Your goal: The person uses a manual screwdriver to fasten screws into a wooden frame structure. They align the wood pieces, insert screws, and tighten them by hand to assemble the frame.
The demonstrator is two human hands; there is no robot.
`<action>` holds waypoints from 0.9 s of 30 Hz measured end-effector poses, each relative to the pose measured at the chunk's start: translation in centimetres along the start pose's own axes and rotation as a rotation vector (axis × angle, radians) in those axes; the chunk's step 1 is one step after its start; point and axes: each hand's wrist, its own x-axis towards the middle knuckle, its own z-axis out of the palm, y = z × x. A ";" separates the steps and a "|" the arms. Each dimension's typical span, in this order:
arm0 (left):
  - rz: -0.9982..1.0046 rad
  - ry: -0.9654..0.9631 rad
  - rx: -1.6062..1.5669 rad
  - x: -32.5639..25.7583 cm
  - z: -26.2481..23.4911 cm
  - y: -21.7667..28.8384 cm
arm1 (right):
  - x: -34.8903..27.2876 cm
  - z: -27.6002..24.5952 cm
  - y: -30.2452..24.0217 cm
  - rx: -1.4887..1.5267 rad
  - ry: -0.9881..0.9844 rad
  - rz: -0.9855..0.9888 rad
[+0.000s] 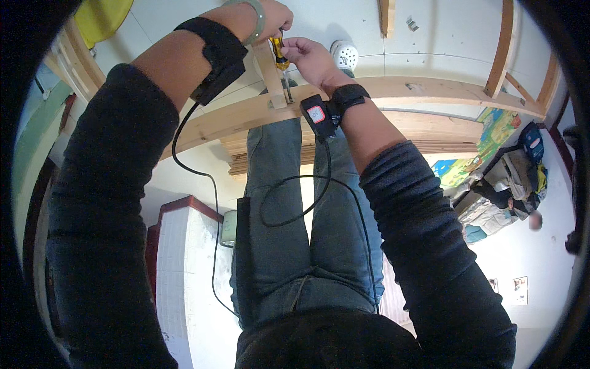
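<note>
A yellow-and-black screwdriver (pixel 280 54) points down toward a wooden joint. My left hand (pixel 275 17) is closed over the top end of its handle. The fingers of my right hand (pixel 312 60) pinch the handle from the right side, lower down. Its shaft reaches a small metal piece (pixel 287 92) beside a short wooden post (pixel 268 69), where the post meets a long wooden beam (pixel 212 123). Too little of the tip shows to tell what it sits in. Each wrist carries a strapped black device with a cable, and a pale bangle (pixel 260 21) circles my left wrist.
Stacked boards (pixel 424 132) lie below the beam, beside my legs. More wooden frame pieces (pixel 503 49) rise at the right. A white clog (pixel 344 55) is on the tiled floor. Piled clothes (pixel 507 181) lie at the right, and a white red-edged box (pixel 184 246) stands left. Cables (pixel 212 246) hang across my lap.
</note>
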 end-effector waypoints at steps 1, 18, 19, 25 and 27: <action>-0.007 -0.007 -0.017 0.3 -0.1 -0.1 | 0.1 -0.2 0.0 0.045 -0.018 0.014; -0.051 0.169 -0.058 -2.7 -2.2 1.1 | 1.0 -2.1 -1.4 0.046 -0.209 0.174; 0.000 0.026 -0.038 -2.0 -2.5 1.1 | 1.2 -2.1 -1.6 -0.046 -0.219 0.179; -0.040 -0.058 0.032 -0.2 -2.1 1.3 | 1.2 -1.7 -1.8 -0.360 -0.076 -0.051; -0.049 0.052 0.083 -0.4 -1.4 1.5 | 1.2 -1.5 -1.5 -0.347 0.004 -0.017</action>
